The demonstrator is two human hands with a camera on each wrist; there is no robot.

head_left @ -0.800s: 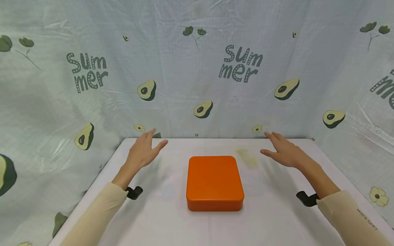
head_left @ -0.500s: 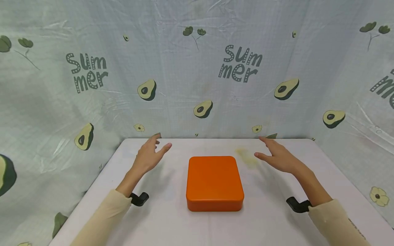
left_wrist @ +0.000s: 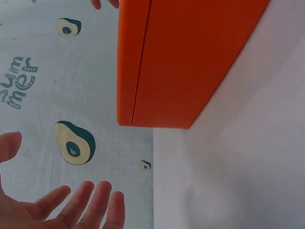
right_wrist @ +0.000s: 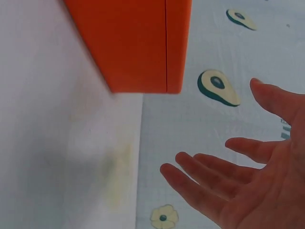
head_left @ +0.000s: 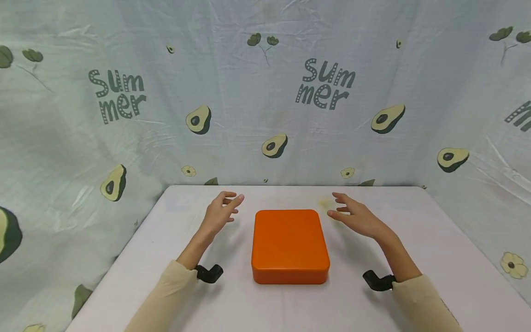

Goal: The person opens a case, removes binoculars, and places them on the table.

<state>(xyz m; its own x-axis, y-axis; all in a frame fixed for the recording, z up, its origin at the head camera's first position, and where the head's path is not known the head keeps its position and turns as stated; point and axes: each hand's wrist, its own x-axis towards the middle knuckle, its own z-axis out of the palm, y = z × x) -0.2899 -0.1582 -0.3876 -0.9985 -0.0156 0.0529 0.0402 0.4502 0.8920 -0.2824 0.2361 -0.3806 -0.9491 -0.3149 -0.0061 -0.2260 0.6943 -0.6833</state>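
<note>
An orange box (head_left: pixel 290 244) with rounded corners rests on the white table, between the two hands. In both wrist views a thin seam runs round its side near the top, like the edge of a lid. My left hand (head_left: pixel 220 213) hovers to the left of the box's far corner, apart from it, fingers spread and loosely bent. On the other side my right hand (head_left: pixel 357 217) is held in the air beyond the box's right edge, its fingers apart and relaxed. Neither hand holds or touches anything. What the box contains is hidden.
The white table (head_left: pixel 257 309) carries a faint yellow stain near the right hand. Behind and at both sides hangs a pale cloth (head_left: pixel 232 92) printed with avocados and lettering. Each wrist wears a black camera mount (head_left: pixel 209 274).
Both hands have moved inward toward the box, the left one rightward and the right one leftward. Their fingers are a little more bent. The box has stayed in place.
</note>
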